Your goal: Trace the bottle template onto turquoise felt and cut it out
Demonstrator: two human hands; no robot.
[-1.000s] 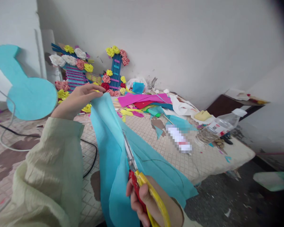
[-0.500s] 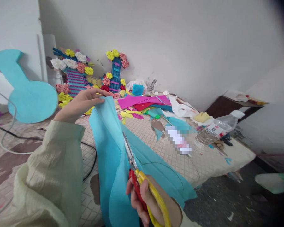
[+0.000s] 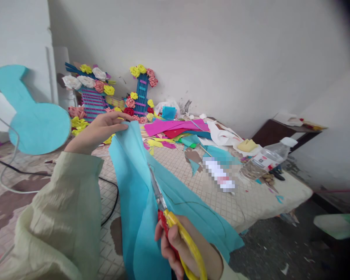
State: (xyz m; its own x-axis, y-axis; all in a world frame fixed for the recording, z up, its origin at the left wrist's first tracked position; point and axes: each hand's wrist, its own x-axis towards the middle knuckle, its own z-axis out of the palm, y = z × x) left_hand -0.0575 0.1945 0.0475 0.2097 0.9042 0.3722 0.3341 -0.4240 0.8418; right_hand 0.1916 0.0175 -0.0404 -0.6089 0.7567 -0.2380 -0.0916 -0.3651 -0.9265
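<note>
Turquoise sheet [image 3: 135, 175]: thin, matte, folded, creased, right corner past near edge of surface [image 3: 256, 202]. Left hand [image 3: 97, 130]: grip pinched on its top. Right hand [image 3: 182, 245]: grip wrapped round red-and-yellow scissors [image 3: 170, 217].

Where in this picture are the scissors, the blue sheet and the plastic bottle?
Scissors [image 3: 160, 201]: head view, on the metal near the pivot.
Blue sheet [image 3: 135, 182]: head view, on its left portion.
Plastic bottle [image 3: 263, 160]: head view, on its label.

Turquoise across the sheet [image 3: 131, 175]; red and yellow on the scissor handles [image 3: 189, 241]; beige with crisscross lines over the table [image 3: 173, 157].
</note>
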